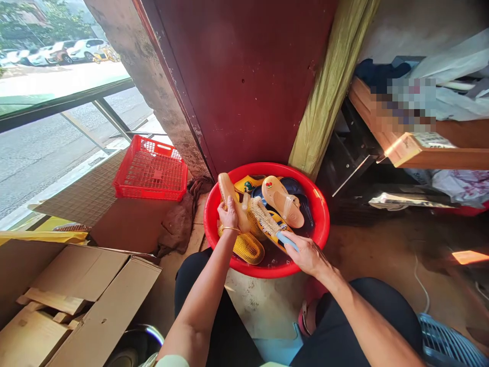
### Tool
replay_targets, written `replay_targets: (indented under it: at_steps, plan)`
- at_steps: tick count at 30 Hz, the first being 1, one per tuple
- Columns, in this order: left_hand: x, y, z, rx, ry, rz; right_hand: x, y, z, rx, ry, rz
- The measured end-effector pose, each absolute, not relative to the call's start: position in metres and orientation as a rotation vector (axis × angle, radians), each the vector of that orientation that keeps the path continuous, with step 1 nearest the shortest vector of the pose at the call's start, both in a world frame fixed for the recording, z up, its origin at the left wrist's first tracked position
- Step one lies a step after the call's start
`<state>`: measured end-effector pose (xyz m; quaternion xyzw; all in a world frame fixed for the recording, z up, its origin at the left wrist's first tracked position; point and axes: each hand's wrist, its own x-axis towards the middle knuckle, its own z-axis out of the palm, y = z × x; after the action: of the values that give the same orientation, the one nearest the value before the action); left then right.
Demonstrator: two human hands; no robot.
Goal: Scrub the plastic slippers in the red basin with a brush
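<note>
My left hand [229, 214] grips a beige slipper [225, 186], tilted up over the left side of a red basin [324, 219]. In my right hand [307, 252] is a scrub brush [263, 216] with a blue handle and pale bristles. Its bristle end lies close to the held slipper; whether they touch I cannot tell. A second beige slipper [282, 201] with a cherry decoration rests on the pile. Yellow slippers [249, 248] and dark blue slippers [305, 204] lie around it in the basin. Some suds show at the basin's near side.
A red plastic crate [153, 171] sits at the left on cardboard. An open cardboard box [103, 300] with wood pieces stands at lower left. Behind the basin is a dark red door [244, 92]; a wooden shelf [428, 153] juts out at right.
</note>
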<state>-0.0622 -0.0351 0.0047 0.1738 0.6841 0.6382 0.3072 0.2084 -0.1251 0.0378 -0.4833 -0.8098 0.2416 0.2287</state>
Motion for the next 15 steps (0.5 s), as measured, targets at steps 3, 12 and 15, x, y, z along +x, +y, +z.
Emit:
replay_targets:
  at_steps: [3,12,15]
  plan:
    - [-0.075,-0.031,0.007,0.393,1.923,1.727,0.208,-0.126,0.04,-1.321,-2.218,0.602]
    - [-0.017,-0.053,-0.008,0.481,1.555,1.715,0.163,-0.126,0.037,-1.589,-2.429,0.123]
    - [-0.01,-0.055,-0.002,0.502,1.463,1.695,0.162,-0.121,0.04,-1.619,-2.373,0.043]
